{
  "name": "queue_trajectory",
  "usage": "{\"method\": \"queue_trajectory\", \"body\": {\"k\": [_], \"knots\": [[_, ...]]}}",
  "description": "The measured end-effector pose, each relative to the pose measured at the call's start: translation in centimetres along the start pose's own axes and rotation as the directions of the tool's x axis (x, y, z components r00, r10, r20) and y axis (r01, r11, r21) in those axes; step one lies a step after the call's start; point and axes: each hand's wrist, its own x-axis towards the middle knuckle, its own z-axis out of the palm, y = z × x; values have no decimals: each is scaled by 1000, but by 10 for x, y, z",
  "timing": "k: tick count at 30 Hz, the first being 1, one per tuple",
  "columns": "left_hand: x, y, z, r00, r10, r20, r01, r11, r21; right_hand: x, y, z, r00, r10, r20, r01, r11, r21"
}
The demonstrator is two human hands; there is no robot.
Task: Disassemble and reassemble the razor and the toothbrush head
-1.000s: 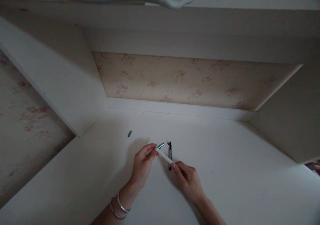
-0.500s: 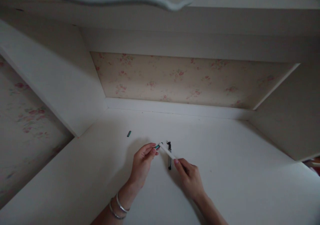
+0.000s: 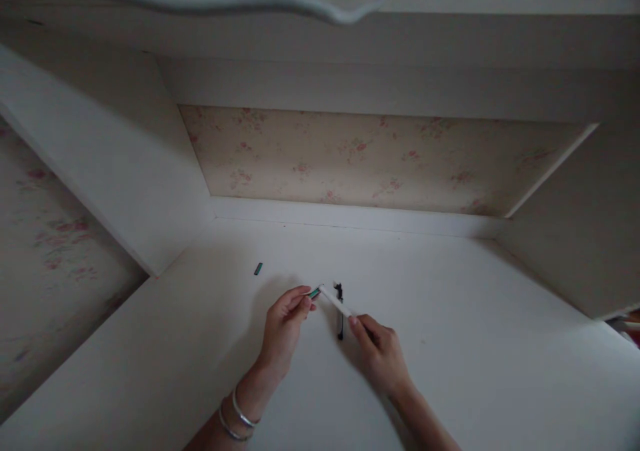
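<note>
Well off desk bk edge point(image 3: 350, 227): R-hand point(image 3: 381, 354)

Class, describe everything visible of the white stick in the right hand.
The white stick is slim and straight, perhaps plastic. The right hand holds its near end, hiding that part. It slants away and leftward, in view over the slender dark object; its far tip appears to touch the green strip in the left hand.
</note>
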Motion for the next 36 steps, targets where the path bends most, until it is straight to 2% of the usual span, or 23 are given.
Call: {"method": "queue_trajectory", "body": {"k": [2,5,10,14,18,22,27,31,34,36], "knots": [[0,0,0,1000,-10,2,10,1000,-10,0,1,0,1000,4,0,-4,1000,1],[0,1,1,1000,-24,-7,24,999,-22,-1,2,0,997,-25,75,25,1000,4],[0,0,1,1000,-19,0,19,1000,-15,0,3,-1,1000,9,-5,-9,1000,-3],[0,0,0,1000,-19,3,19,999,-27,-1,1,1,996,-18,85,17,1000,12],[0,1,1,1000,-24,11,25,999,-26,-1,1,0,1000,6,15,-6,1000,-15],[-1,1,0,999,-31,13,31,999,-31,-1,3,0,997,-31,77,33,999,-17],[-1,0,0,1000,-26,12,26,999,-26,-1,4,-1,1000,4,14,-4,1000,-4],[-1,0,0,1000,-24,9,24,999,-26,-1,5,0,995,-35,89,35,999,3],[-1,1,0,1000,-19,7,19,1000,-18,-2,5,1,1000,-5,16,5,1000,-11],[-1,1,1,1000,-25,5,25,1000,-18,-2,6,2,1000,-2,18,2,1000,-6]]}}
